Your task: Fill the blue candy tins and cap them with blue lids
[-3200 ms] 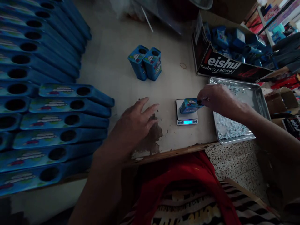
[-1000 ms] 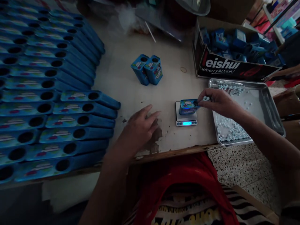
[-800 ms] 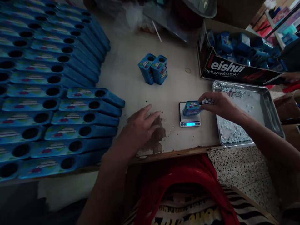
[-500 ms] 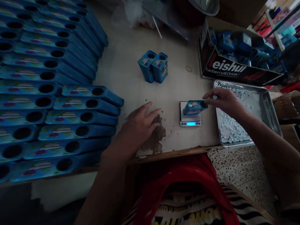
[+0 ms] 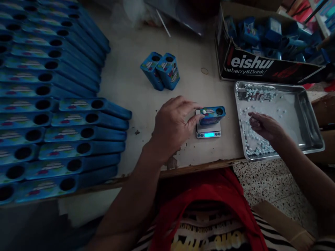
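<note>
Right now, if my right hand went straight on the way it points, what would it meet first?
Likely the tray's left rim, since the right hand sits low over the pellets; if it clears that, the blue tin on the scale. Height is unclear.

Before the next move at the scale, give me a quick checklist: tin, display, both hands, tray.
1. Blue tin lies flat on the scale: ok.
2. Scale display lit: ok; its reading: cannot tell.
3. Left hand pinches the tin's left end: ok.
4. Right hand over the tray, apart from the tin: ok.
5. Right hand holding pellets from the tray: cannot tell.
6. Tin's round hole faces up, uncovered: ok.
</note>
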`<action>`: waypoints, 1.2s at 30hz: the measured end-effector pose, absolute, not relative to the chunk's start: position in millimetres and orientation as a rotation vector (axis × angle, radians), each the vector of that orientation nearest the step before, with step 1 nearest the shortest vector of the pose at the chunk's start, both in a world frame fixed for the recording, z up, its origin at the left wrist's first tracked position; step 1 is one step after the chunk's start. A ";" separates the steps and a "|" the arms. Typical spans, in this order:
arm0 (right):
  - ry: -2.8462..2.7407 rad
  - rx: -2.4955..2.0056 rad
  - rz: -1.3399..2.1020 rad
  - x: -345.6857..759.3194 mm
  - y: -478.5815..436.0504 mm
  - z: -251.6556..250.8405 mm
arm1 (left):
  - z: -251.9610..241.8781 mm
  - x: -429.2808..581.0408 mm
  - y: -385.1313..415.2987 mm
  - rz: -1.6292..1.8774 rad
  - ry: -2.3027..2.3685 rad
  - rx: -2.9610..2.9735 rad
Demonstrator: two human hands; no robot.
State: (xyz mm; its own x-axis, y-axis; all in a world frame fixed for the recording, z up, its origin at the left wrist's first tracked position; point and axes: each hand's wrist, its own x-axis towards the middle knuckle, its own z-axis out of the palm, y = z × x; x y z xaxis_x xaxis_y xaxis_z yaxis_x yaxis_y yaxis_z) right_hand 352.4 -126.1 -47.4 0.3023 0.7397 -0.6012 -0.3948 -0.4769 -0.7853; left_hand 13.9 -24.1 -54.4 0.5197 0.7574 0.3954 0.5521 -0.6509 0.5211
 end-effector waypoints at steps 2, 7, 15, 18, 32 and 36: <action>-0.363 -1.511 1.447 349.4 -130.2 -56.5 | -45.7 23.1 -21.1 0.816 1.093 2.458; -0.504 -1.483 1.395 343.6 -124.8 -71.0 | -36.5 33.6 -12.9 0.622 1.129 2.508; -0.600 -1.460 1.447 334.7 -118.5 -61.5 | -30.3 44.9 -0.8 0.460 1.081 2.554; -0.752 -1.475 1.423 326.7 -112.8 -56.7 | -29.8 59.9 -0.1 0.570 0.988 2.558; -2.170 -1.712 0.723 267.0 -47.0 18.1 | -39.8 8.1 -16.8 0.746 1.263 2.432; -2.201 -1.827 0.697 262.0 -40.7 13.5 | -57.3 -13.6 -16.8 0.757 1.297 2.379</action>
State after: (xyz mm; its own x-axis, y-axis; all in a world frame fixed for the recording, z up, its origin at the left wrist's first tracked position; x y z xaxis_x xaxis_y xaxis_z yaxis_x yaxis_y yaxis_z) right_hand 262.0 -40.7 13.5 -0.2177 0.9653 -0.1444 0.8723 0.1260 -0.4725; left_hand -13.6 -16.8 -57.3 0.4453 0.8457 0.2942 0.6720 -0.5328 0.5143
